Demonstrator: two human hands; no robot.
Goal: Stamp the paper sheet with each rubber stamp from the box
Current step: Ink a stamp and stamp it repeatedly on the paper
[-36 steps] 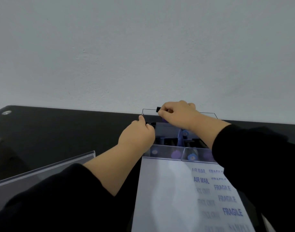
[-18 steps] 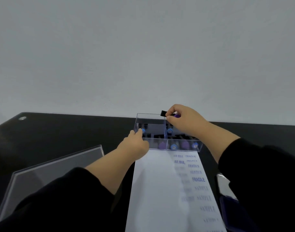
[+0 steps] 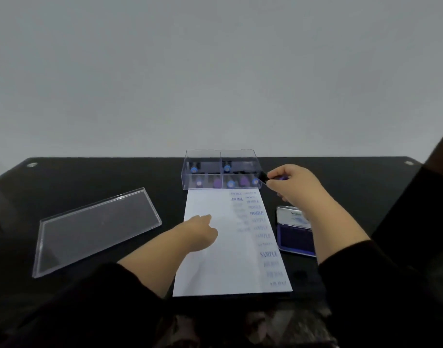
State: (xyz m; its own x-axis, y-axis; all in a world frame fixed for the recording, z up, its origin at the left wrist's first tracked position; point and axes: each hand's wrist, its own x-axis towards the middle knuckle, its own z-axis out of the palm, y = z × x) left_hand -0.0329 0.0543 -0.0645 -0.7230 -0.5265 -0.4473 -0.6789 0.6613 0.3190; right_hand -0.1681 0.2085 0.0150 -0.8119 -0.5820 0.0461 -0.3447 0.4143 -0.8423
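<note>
Stamp (image 3: 264,176) out of the box (image 3: 221,169), not yet inked.
Your right hand (image 3: 294,185) pinched it beside the box; your left hand (image 3: 199,231) lay loosely open on the paper sheet (image 3: 215,259). Inking at the ink pad (image 3: 294,237) probably came next.

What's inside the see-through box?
The clear box is split into compartments holding rubber stamps with blue and purple ends. They are blurry, so an exact count is not possible. The right hand beside it holds one more stamp, which hides the box's right corner.
</note>
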